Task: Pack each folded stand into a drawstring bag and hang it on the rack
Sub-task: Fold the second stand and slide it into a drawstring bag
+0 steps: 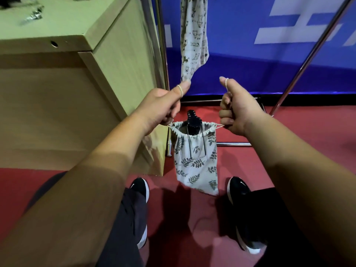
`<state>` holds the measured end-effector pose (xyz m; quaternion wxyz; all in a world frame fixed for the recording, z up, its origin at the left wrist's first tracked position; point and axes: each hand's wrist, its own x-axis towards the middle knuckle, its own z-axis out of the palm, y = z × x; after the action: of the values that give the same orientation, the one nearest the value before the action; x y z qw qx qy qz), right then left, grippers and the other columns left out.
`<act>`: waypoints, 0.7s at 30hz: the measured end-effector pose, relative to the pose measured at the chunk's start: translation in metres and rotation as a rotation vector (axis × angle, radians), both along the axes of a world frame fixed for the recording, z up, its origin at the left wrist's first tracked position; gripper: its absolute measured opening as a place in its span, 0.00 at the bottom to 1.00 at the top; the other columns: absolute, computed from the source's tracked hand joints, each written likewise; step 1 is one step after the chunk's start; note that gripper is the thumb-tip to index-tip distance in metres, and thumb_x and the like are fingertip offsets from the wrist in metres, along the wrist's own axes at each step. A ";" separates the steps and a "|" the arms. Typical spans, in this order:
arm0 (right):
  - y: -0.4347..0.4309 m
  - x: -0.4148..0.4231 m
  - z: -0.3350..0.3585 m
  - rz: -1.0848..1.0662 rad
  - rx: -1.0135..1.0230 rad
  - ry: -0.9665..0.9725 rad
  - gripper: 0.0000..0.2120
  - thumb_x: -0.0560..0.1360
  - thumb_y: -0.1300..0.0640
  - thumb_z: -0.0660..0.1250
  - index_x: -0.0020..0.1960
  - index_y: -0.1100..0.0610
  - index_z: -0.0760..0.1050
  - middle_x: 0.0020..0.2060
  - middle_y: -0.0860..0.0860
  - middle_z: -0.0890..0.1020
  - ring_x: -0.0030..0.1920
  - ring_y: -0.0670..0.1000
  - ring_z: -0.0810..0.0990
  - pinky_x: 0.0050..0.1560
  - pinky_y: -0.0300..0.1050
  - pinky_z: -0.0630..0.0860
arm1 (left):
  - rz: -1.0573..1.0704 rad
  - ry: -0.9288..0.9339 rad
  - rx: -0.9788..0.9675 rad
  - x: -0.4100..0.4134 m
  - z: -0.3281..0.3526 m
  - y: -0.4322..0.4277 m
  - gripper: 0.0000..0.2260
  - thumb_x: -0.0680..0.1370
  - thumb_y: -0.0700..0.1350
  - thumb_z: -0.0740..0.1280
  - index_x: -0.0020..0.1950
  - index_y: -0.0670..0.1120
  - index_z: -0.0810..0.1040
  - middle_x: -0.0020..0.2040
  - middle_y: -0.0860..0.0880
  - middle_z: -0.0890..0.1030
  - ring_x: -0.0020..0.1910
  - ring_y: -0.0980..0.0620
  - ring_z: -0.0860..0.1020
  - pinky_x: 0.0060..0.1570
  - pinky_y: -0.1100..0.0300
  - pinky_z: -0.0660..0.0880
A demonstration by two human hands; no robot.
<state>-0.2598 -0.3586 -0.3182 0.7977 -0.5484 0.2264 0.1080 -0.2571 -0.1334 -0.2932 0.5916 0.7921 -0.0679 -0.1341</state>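
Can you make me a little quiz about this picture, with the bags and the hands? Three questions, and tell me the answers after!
1. Fill the gap: the hanging bag near the rack pole has a ___ print.
2. True or false: the leaf-print bag is pulled fully shut over the stand.
3. What do the left hand and the right hand both grip? A the drawstring; B the stand; C the rack pole.
Key: 1 cat. 2 False: its mouth is open and the stand's black top sticks out. 3 A: a loop goes round each thumb.
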 end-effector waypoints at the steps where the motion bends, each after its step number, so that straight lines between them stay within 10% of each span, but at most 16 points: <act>1: -0.002 0.000 0.000 -0.024 -0.021 0.016 0.16 0.75 0.37 0.73 0.40 0.44 0.71 0.30 0.46 0.61 0.32 0.50 0.50 0.26 0.43 0.51 | 0.006 -0.007 0.017 0.001 0.001 0.001 0.34 0.79 0.70 0.66 0.26 0.43 0.70 0.23 0.49 0.62 0.22 0.49 0.62 0.32 0.58 0.64; 10: -0.013 0.005 -0.006 -0.147 -0.247 -0.028 0.24 0.73 0.40 0.77 0.41 0.50 0.64 0.28 0.47 0.64 0.26 0.50 0.56 0.26 0.42 0.55 | -0.015 -0.119 0.372 0.001 0.002 0.019 0.38 0.72 0.77 0.68 0.27 0.41 0.73 0.25 0.42 0.66 0.24 0.49 0.65 0.34 0.60 0.68; 21: -0.016 0.007 -0.014 -0.086 -0.148 -0.100 0.25 0.74 0.37 0.78 0.36 0.49 0.65 0.31 0.48 0.63 0.32 0.52 0.53 0.31 0.47 0.54 | -0.015 -0.030 0.065 0.005 -0.008 0.009 0.36 0.73 0.77 0.66 0.27 0.44 0.72 0.25 0.44 0.68 0.26 0.46 0.69 0.37 0.55 0.74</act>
<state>-0.2531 -0.3747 -0.3323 0.7691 -0.6005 0.2169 0.0291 -0.2519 -0.1245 -0.3008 0.5633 0.8124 -0.0784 -0.1288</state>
